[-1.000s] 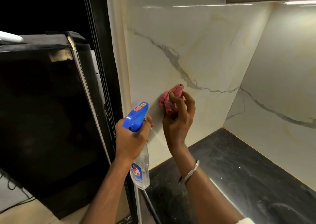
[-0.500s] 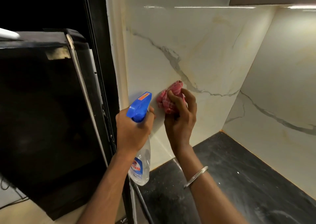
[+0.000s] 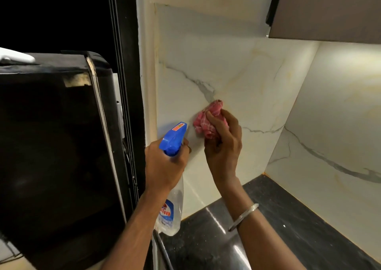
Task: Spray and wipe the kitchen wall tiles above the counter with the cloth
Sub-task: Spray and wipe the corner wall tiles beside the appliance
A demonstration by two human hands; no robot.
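Far left of the frame is mostly a big black appliance [image 3: 51,135] with something white [image 3: 14,56] lying on its top at the upper left, too cropped to name, then a dark door frame [image 3: 127,63] running top to bottom. Just right of that, lower middle, the left hand [image 3: 165,162] is wrapped round the neck of a clear spray bottle [image 3: 171,208], its blue trigger head [image 3: 173,138] aimed up at the wall. My guess is it's parked close for the next squirt rather than set down. Can't tell if a finger is on the trigger. Next over, the right hand [image 3: 223,146] has a pink checked cloth [image 3: 208,121] bunched in curled fingers and pushed against the marble-look wall tile [image 3: 237,74], centre of frame, right by the grey vein. Wadding it up probably gives a firmer pad for scrubbing. There's a steel bangle [image 3: 243,216] on that wrist. Lower right is the black counter [image 3: 288,228]. The second tiled wall [image 3: 340,125], under a brown cabinet [image 3: 329,12], is well apart from the cloth, so I'd guess that side is left to do.
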